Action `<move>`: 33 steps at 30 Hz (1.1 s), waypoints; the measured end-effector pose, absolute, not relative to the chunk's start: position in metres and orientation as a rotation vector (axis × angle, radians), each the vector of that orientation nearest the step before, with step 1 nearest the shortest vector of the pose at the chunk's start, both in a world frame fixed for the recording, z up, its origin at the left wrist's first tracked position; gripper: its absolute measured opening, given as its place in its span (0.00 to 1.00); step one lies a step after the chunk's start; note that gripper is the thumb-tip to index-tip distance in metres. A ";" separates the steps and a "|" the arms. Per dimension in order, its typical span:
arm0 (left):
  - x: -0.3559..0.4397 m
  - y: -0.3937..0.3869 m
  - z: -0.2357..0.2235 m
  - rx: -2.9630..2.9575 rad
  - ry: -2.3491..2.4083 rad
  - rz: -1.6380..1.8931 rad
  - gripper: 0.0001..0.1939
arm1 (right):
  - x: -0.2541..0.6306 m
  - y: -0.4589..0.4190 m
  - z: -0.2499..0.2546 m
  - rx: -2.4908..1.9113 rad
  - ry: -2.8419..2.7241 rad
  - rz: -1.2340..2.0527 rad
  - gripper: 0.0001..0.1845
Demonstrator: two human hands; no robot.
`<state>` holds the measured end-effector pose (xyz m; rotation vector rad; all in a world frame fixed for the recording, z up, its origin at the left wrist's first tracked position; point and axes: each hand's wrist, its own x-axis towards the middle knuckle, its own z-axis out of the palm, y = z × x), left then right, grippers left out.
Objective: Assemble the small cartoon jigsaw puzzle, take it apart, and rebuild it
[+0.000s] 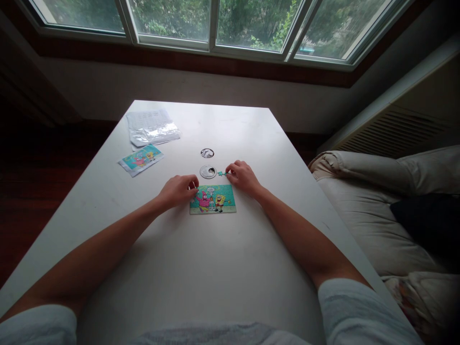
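Hands: the left hand (179, 189) is bending its fingers over the upper-left corner of the cartoon puzzle (212, 205); whether they are pinching anything cannot be told. The right hand (244, 177) is reaching to the teal pieces (221, 173) just beyond the puzzle's upper-right part, thumb and fingertips drawn close together; whether they are closing on a piece cannot be told.

Surroundings, left to right: the picture card (141, 159) is lying at an angle on the white table (215, 268), showing pink and yellow figures on teal. Just beyond it, the clear plastic packet (153, 127) is lying over white paper and catching the light. The puzzle is lying flat between the forearms, showing pink, pale and yellow figures. Beyond it, two round items are lying in line: the nearer disc (205, 172) and the farther disc (207, 153), both dark-rimmed. The teal pieces are lying beside the nearer disc. At far right, the pale sofa (345, 201) is standing beside the table.
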<state>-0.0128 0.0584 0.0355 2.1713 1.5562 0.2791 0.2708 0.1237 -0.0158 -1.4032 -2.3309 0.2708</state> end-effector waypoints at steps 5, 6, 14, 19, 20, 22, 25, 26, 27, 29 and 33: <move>-0.013 0.058 0.034 2.189 1.554 0.270 0.10 | 0.270 0.123 -0.015 -1.407 -2.336 0.273 0.07; -0.013 0.058 0.033 2.193 1.551 0.268 0.10 | 0.270 0.123 -0.015 -1.408 -2.334 0.271 0.07; -0.012 0.059 0.028 2.249 1.548 0.249 0.09 | 0.271 0.123 -0.015 -1.409 -2.330 0.272 0.07; -0.020 0.065 0.030 2.273 1.596 0.314 0.11 | 0.270 0.123 -0.014 -1.415 -2.329 0.272 0.06; -0.022 0.067 0.032 2.272 1.605 0.314 0.11 | 0.270 0.123 -0.014 -1.414 -2.329 0.270 0.06; -0.026 0.070 0.037 2.285 1.582 0.294 0.12 | 0.270 0.123 -0.014 -1.418 -2.329 0.268 0.06; -0.032 0.072 0.044 2.338 1.408 0.223 0.13 | 0.270 0.123 -0.014 -1.420 -2.331 0.277 0.07; -0.034 0.072 0.046 2.355 1.337 0.200 0.14 | 0.271 0.123 -0.013 -1.419 -2.332 0.280 0.07; -0.036 0.072 0.048 2.372 1.269 0.181 0.14 | 0.271 0.123 -0.013 -1.419 -2.332 0.281 0.07; -0.038 0.071 0.050 2.414 1.166 0.152 0.14 | 0.271 0.122 -0.012 -1.420 -2.333 0.279 0.07; -0.038 0.068 0.051 2.464 1.120 0.091 0.14 | 0.271 0.122 -0.012 -1.416 -2.334 0.280 0.07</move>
